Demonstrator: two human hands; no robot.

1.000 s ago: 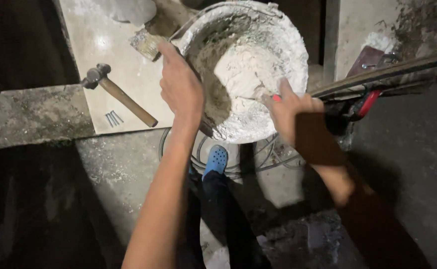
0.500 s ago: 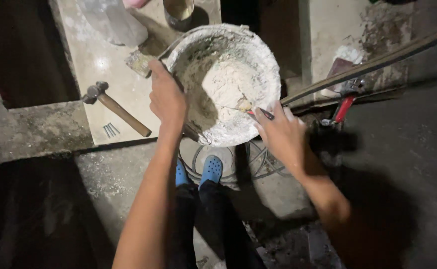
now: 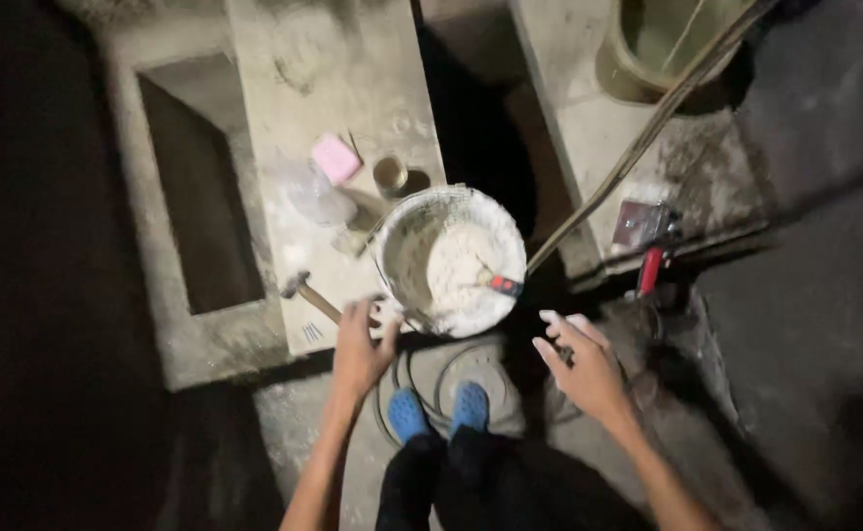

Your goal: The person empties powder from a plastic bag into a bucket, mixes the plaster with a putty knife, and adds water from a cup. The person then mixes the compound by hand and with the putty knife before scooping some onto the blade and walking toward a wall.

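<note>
- Two hands are seen, and both have been taken off the bucket [image 3: 448,262], so it is no longer gripped as it was a moment ago.
- One hammer [image 3: 306,294] is laid on the slab at the left.
- Left hand [image 3: 361,346] is held wide with nothing in it, just beside the rim.
- One white bucket of plaster is set above two blue shoes [image 3: 438,410], with one red-handled tool [image 3: 497,284] inside.
- Right hand [image 3: 583,365] is spread wide too, apart from the bucket.
</note>
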